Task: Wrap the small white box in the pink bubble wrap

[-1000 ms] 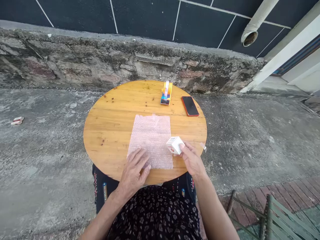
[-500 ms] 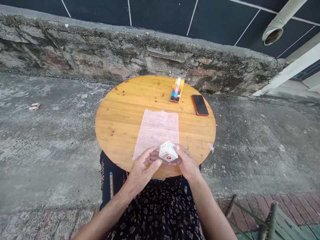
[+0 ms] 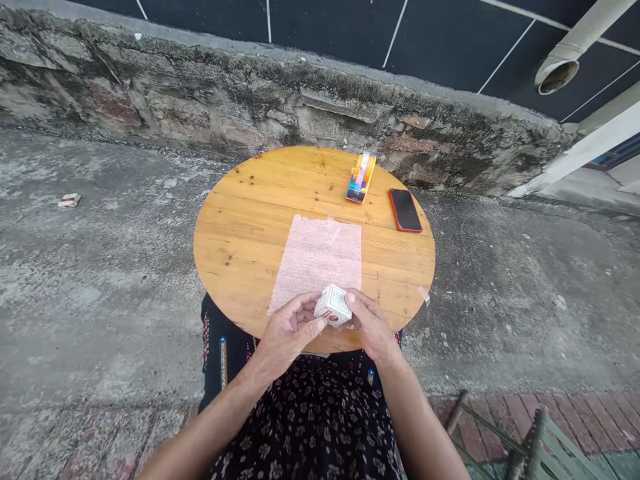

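Note:
A small white box (image 3: 333, 304) with red print is held between both hands above the near edge of a round wooden table (image 3: 240, 233). My left hand (image 3: 287, 330) pinches its left side with thumb and fingers. My right hand (image 3: 369, 325) grips its right side, forefinger on top. A pink sheet of bubble wrap (image 3: 320, 257) lies flat on the table just beyond the box.
A yellow and blue tape dispenser (image 3: 361, 179) and a red-cased phone (image 3: 405, 210) lie at the table's far right. A rough stone ledge (image 3: 250, 107) runs behind. A green metal chair (image 3: 525, 447) stands at lower right. Litter (image 3: 69, 200) lies on the concrete at left.
My left hand left the bubble wrap and joined the right on the box. The box moved left, toward the table's near edge, and the view shifted slightly.

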Motion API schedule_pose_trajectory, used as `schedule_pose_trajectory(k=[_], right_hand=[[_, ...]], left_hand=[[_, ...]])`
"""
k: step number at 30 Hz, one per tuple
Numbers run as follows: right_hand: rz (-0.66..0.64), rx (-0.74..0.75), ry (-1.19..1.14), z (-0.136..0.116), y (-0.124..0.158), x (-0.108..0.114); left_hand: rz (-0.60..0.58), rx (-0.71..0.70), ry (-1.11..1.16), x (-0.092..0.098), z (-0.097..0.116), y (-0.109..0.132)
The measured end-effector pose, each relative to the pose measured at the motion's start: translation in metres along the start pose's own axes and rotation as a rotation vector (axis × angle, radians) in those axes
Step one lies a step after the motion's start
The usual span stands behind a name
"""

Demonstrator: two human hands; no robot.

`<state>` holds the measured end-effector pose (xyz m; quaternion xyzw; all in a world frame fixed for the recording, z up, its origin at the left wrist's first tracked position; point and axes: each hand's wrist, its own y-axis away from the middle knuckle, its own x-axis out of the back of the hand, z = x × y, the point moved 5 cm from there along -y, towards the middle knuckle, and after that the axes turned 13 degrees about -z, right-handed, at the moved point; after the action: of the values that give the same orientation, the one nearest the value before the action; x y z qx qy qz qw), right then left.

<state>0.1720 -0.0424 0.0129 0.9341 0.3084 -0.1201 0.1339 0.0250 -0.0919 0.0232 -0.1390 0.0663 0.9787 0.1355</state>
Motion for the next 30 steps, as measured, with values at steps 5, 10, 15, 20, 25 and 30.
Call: schedule_pose_trajectory(k=[5, 10, 15, 20, 25, 30], right_hand=[[-0.030, -0.019, -0.017, 0.005, 0.000, -0.002], [-0.004, -0.043, -0.032, 0.009, 0.000, -0.002], [-0.023, -0.065, -0.064, 0.011, 0.000, -0.004], [-0.037, -0.066, -0.078, 0.014, -0.001, -0.006], [-0.033, -0.045, -0.070, 0.009, -0.001, -0.007], [-0.036, 0.009, 0.103, -0.001, 0.002, -0.005]], left_hand=[[-0.003, 0.013, 0.033, 0.000, -0.004, -0.001], [-0.012, 0.016, 0.063, -0.002, -0.007, -0.001], [-0.004, 0.002, 0.067, -0.001, -0.008, 0.000], [-0.007, -0.029, 0.060, -0.002, -0.002, 0.000], [-0.005, -0.036, 0.016, -0.002, 0.003, 0.000], [0.035, -0.006, 0.001, 0.001, 0.001, 0.001]])
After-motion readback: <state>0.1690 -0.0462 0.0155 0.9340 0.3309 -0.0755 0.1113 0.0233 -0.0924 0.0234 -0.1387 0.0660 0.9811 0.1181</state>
